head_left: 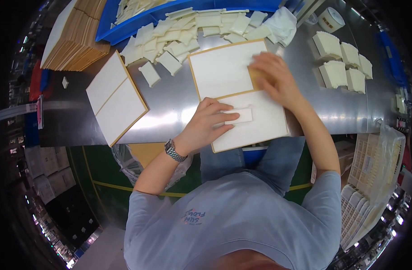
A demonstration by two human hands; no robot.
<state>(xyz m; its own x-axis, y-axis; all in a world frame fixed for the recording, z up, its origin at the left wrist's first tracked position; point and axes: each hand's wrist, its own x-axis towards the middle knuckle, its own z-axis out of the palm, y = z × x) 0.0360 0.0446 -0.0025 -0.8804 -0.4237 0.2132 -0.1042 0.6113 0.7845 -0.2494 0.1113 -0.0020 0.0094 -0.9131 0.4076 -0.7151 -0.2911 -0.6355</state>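
Observation:
A white sheet with tan edges and a tan dividing line [224, 67] lies in front of me on the metal table. My left hand [210, 119] is closed over a small white rectangular plastic piece [244, 115], which rests flat on the sheet's nearer half. Thumb and fingers cover that piece's left end. Over the sheet's upper right side is my right hand [278, 81], its fingers bent and smeared by motion. A tan patch [258, 80] shows beneath it; whether the fingers grip anything is hidden.
A similar white sheet [117, 99] lies to the left, near a tall stack of boards [75, 36]. Many off-white plastic pieces [170, 63] are heaped before a blue bin [108, 27]. At right stand several stacks of off-white pieces [334, 74] and a white tub [331, 20].

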